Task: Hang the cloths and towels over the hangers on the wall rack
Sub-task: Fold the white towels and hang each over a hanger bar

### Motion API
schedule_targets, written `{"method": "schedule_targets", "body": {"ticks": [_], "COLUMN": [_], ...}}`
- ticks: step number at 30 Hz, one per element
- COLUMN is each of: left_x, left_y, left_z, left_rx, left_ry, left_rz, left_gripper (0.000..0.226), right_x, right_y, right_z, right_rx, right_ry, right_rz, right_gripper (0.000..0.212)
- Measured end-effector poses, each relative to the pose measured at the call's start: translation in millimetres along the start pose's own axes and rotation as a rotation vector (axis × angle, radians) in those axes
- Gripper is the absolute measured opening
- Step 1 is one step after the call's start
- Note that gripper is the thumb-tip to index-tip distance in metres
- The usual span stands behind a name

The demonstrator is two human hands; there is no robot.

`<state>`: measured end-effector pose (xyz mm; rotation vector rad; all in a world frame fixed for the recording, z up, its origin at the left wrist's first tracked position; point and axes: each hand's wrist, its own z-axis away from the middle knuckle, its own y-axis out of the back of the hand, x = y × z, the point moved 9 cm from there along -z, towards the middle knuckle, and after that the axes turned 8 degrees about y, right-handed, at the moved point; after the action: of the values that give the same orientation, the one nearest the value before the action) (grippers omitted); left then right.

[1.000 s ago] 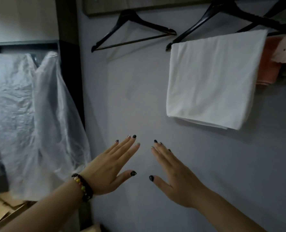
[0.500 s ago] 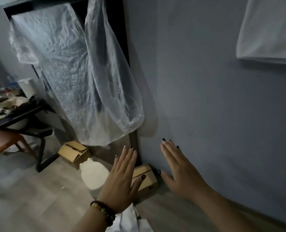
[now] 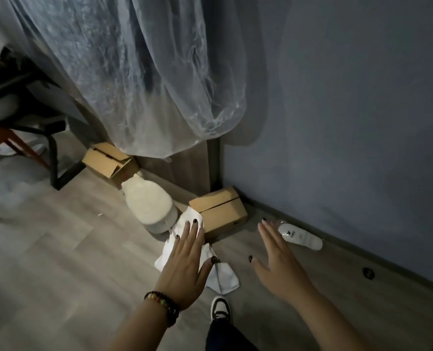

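Currently, hands: left hand and right hand flat-fingered, holding nothing.
Cloth: white cloth crumpled on floor, beside cardboard box and a shoe.
Risk: stepping on it; one-handed snatch leaves it bunched, awkward for draping.
Rack: out of sight.

Matt white cloth, wood-grain floor

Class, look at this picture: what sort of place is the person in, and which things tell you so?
Probably a lived-in room at home, used partly for storage: wood-look floor, cardboard boxes along the painted wall, a white cloth on the floor and a hanging plastic cover.
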<state>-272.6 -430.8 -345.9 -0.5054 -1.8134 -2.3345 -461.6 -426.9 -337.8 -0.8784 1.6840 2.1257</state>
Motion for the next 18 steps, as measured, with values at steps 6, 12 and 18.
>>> {"method": "schedule_targets", "body": {"ticks": [6,12,18], "left_x": [-63,-134,-215], "left_y": [-44,-91,-175], "left_z": [-77,-132,-183], "left_rx": [-0.114,-0.195,-0.285], "left_ry": [0.108,0.181,0.294], "left_rz": [0.077,0.136,0.234], "left_gripper": [0.086,0.073,0.070], "right_x": [35,63,102], "right_y": [-60,-120,-200], "right_z": [-91,-161,-218], "right_rx": [-0.120,-0.182,-0.146], "right_ry": [-0.127,-0.299,-0.455], "right_rz": [-0.053,-0.147,-0.187], "right_gripper": [0.075,0.072,0.068]}}
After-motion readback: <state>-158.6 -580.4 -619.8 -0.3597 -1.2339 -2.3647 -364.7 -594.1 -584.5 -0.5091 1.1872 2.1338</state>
